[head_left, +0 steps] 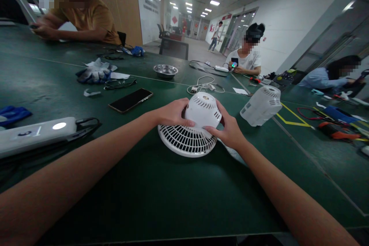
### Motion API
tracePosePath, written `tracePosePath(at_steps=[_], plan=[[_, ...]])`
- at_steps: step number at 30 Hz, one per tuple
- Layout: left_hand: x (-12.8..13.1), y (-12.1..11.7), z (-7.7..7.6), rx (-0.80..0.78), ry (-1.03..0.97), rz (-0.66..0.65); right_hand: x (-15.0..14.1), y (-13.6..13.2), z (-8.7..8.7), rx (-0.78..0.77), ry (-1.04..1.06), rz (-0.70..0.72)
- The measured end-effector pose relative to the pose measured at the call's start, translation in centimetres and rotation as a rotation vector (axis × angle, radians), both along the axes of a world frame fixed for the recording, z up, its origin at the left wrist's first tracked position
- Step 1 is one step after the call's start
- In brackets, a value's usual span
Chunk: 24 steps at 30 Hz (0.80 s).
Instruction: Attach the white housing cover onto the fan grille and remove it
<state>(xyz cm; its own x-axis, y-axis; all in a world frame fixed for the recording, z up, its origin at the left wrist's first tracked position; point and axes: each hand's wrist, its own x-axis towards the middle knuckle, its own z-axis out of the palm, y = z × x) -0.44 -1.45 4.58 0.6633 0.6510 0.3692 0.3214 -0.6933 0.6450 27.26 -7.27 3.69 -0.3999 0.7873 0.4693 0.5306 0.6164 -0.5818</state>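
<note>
Beyond the hands [173,113] gripping the white fan [201,112] sits a metal bowl [165,71].

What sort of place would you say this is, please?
Probably an office area used as a shared workshop: an office chair stands beyond a large green table, where a white fan is being handled.

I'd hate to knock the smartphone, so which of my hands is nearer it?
Left. Your left hand is right of the smartphone, on the left side of the white fan's motor housing; your right hand is farther right, on the housing's other side.
</note>
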Motion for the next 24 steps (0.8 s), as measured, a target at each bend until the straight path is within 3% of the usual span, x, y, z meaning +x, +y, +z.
tracePosePath(at_steps=[8,11,17,24], plan=[[0.0,0.1,-0.1,0.093,0.069,0.027,0.0,0.3,-0.3,0.175,-0.139,-0.060],[0.3,-0.1,-0.6,0.130,0.000,0.039,0.1,-0.1,-0.4,0.082,-0.092,-0.077],[0.8,-0.9,-1.0,0.056,-0.079,-0.127,-0.1,-1.2,-0.1,-0.106,0.026,0.049],[1.4,-1.3,-1.2,0.182,-0.059,-0.038,-0.3,-1.2,0.2,-0.156,0.049,0.050]])
